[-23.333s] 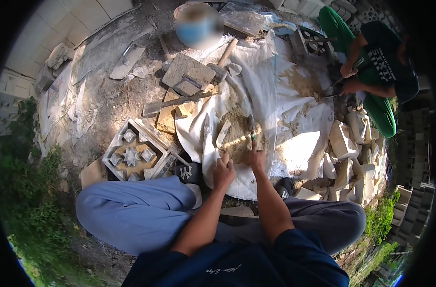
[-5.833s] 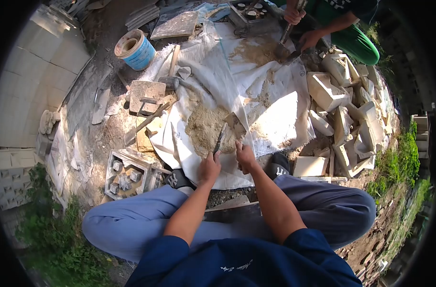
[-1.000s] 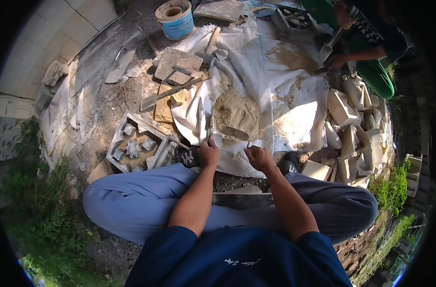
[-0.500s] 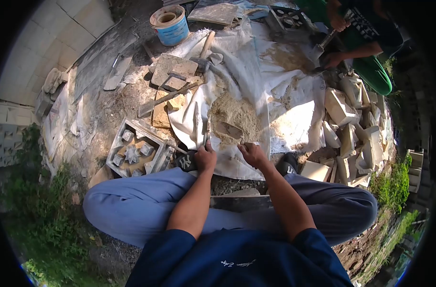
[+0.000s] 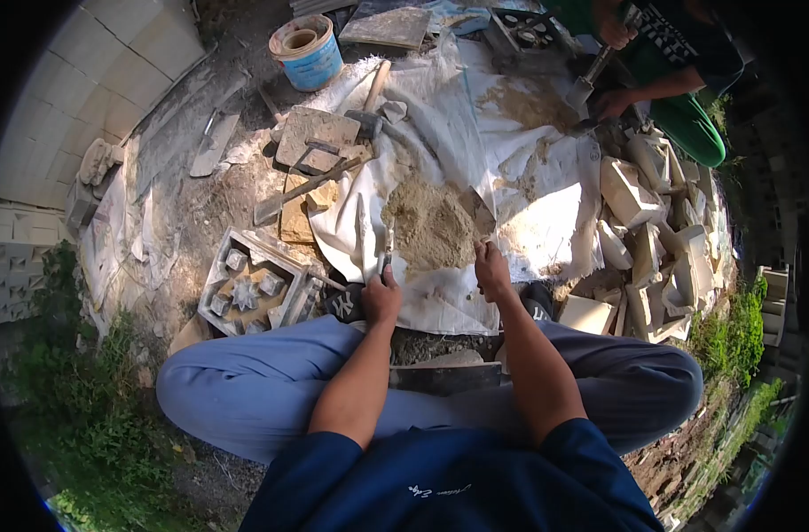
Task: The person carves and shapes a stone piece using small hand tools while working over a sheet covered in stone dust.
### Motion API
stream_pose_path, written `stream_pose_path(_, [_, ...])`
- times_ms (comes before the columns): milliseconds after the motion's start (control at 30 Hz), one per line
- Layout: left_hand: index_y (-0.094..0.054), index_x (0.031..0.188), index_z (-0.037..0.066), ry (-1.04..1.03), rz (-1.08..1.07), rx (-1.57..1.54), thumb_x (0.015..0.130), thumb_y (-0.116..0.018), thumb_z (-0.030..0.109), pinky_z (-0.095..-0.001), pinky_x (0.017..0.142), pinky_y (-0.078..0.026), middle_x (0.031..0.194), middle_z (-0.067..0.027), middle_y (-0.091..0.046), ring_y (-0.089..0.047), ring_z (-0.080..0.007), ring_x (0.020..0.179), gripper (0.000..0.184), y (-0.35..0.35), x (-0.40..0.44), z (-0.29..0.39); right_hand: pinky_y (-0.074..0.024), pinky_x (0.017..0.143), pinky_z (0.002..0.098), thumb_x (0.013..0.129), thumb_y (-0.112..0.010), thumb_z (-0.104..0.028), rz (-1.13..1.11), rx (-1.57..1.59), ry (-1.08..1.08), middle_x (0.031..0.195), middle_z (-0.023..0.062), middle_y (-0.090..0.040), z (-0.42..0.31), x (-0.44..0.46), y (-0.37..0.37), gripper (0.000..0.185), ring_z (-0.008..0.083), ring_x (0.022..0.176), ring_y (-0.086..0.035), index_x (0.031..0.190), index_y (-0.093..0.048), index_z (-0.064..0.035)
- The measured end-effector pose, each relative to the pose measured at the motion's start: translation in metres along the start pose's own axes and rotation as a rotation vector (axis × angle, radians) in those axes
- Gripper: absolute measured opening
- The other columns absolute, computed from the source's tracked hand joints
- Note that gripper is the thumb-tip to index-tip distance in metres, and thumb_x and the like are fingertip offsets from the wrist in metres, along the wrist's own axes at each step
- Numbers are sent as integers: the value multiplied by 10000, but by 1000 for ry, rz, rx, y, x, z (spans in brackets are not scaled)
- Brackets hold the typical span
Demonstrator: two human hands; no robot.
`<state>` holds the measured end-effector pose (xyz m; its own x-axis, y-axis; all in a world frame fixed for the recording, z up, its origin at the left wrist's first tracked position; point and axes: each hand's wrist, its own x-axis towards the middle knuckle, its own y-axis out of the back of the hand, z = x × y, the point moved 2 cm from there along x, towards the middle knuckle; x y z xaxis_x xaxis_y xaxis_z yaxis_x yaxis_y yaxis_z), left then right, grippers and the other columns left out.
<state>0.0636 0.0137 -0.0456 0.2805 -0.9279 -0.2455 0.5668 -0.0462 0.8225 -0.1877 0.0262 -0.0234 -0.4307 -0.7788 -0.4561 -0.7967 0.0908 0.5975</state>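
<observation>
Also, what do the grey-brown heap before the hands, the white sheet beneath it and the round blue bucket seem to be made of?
Grey-brown heap: probably sand or mortar mix; dull, crumbly and grainy. Creased white sheet: likely woven plastic, matt, judging by its frayed edges. Round blue bucket: probably plastic, smooth-walled with a pale, stained rim, though painted metal is possible.

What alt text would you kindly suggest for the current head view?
A seated person's right hand holds a trowel and left hand a slim tool at a sandy mound on a white sheet. Beyond are a blue bucket and another person.
</observation>
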Motion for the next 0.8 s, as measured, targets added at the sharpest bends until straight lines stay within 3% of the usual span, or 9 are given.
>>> stream_pose_path(100, [-675, 836, -69, 9, -54, -29, 985, -425, 479, -558, 825, -479, 871, -337, -643, -613, -515, 895, 620, -3, -5, 2, -495, 497, 451, 1008, -430, -406, 13, 88, -25, 718, 222, -637, 16, 21, -9, 441, 314, 538, -633, 1107, -555, 5])
stream_pose_path(200, [-679, 826, -31, -52, -3, 22, 976, -462, 454, -547, 772, -494, 826, -314, -653, -638, -475, 853, 552, -19, -8, -6, -493, 501, 453, 1010, -425, -390, -65, 156, -72, 719, 225, -635, 10, 18, -27, 419, 320, 535, -625, 1120, -554, -7])
stream_pose_path(367, [-690, 862, -2, 31, -191, 79, 985, -423, 488, -552, 834, -477, 894, -281, -668, -627, -483, 913, 571, -28, -8, 0, -492, 493, 449, 1005, -438, -374, -72, 165, -19, 721, 225, -637, -10, 2, -40, 393, 311, 526, -621, 1136, -554, -22])
stream_pose_path(467, [-684, 846, 13, -39, -211, 175, 983, -424, 492, -550, 823, -480, 892, -270, -671, -630, -474, 911, 563, -39, -8, -1, -509, 580, 476, 999, -455, -359, -161, 174, -147, 765, 258, -649, -18, -5, -32, 376, 383, 624, -649, 1104, -569, -17])
stream_pose_path(567, [-668, 828, 20, -91, -188, 179, 980, -434, 492, -560, 799, -476, 862, -262, -669, -628, -473, 879, 549, -36, -11, 7, -500, 702, 511, 991, -477, -348, -58, 91, 98, 839, 295, -651, 15, 9, -44, 357, 474, 789, -638, 1060, -583, -14])
stream_pose_path(633, [-663, 814, 25, -124, -160, 128, 979, -442, 489, -565, 779, -476, 842, -269, -664, -630, -478, 854, 540, -33, -14, 10, -481, 462, 449, 998, -474, -380, -61, 13, 185, 669, 226, -623, 17, 8, -40, 376, 327, 475, -610, 1012, -560, -14])
stream_pose_path(667, [-658, 800, 29, -149, -128, 72, 978, -451, 486, -569, 759, -475, 821, -276, -660, -631, -482, 829, 532, -32, -14, 11, -481, 462, 449, 998, -474, -380, -59, 17, 180, 669, 226, -623, 19, 8, -40, 376, 327, 475, -610, 1012, -560, -14])
stream_pose_path(733, [-643, 810, 32, -191, -120, 38, 981, -452, 475, -576, 739, -470, 806, -273, -656, -625, -486, 809, 513, -29, -7, 14, -470, 776, 540, 979, -506, -356, -110, 102, 69, 905, 311, -640, 14, 4, -36, 353, 514, 907, -590, 1014, -589, -15])
stream_pose_path(800, [-629, 819, 35, -232, -114, 8, 984, -454, 465, -582, 719, -465, 790, -270, -652, -619, -490, 789, 493, -30, 2, 20, -469, 779, 540, 979, -506, -360, -114, 127, 63, 895, 317, -637, 13, 5, -36, 357, 516, 907, -589, 1012, -589, -14])
